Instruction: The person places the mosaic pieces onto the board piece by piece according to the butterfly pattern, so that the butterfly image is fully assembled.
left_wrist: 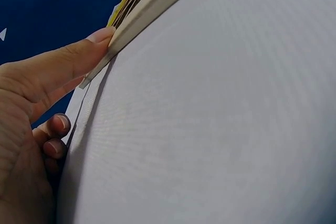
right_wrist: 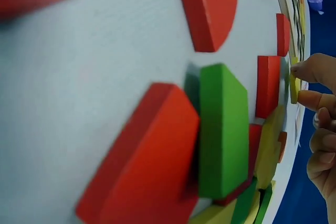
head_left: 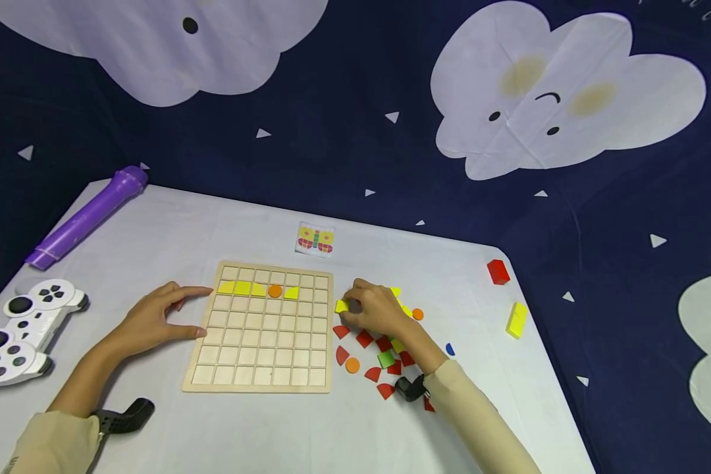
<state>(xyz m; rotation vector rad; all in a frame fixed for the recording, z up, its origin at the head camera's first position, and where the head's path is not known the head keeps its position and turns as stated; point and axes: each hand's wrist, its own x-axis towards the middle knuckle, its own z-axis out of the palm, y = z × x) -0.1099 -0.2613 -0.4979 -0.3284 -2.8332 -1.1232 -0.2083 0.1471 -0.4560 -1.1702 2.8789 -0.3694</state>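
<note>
White tabletop holds butterfly card, left hand spread against gridded board, right hand pinching yellow tile.

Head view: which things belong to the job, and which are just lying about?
In the job:
wooden grid board, touched by the left grip
yellow piece, pinched in the right grip
orange disc and yellow pieces on the board
loose coloured pieces
butterfly card, probably the pattern

Lying about, it seems:
purple microphone
white game controller
red block
yellow block
</note>
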